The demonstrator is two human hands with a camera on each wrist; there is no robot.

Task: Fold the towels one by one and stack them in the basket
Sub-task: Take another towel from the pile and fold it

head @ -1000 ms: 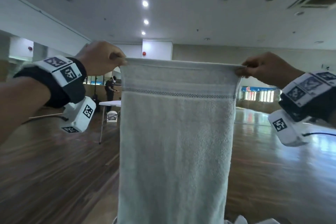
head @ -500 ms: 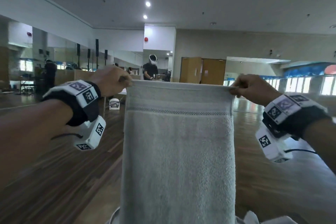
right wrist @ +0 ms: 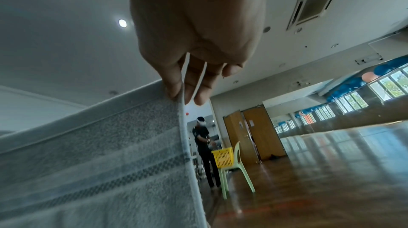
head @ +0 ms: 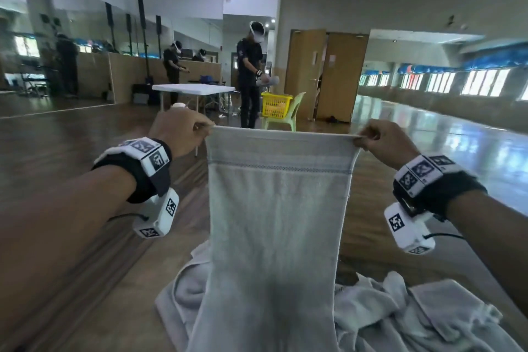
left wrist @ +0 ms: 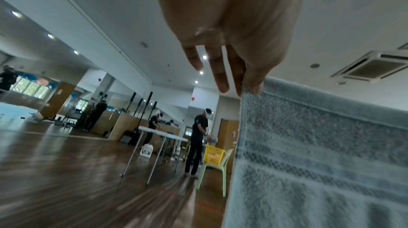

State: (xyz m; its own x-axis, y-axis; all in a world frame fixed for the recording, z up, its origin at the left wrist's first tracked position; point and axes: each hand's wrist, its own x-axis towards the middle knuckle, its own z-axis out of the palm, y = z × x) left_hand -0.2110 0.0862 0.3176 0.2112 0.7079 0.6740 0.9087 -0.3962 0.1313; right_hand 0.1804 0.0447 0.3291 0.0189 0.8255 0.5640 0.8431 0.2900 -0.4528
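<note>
A pale grey towel with a woven stripe near its top hem hangs lengthwise in front of me, stretched between both hands. My left hand pinches its top left corner, and in the left wrist view the thumb and forefinger clamp that corner. My right hand pinches the top right corner, seen also in the right wrist view. Below lies a crumpled heap of more pale towels. The towel's lower end reaches that heap.
A wooden floor spreads around me. Ahead stand a white folding table, a person in dark clothes and a yellow basket on a pale green chair. More people stand at the mirrored left wall.
My view has tilted down from the ceiling to the floor. Both hands have lowered with the towel still stretched between them, and the heap of towels has come into sight.
</note>
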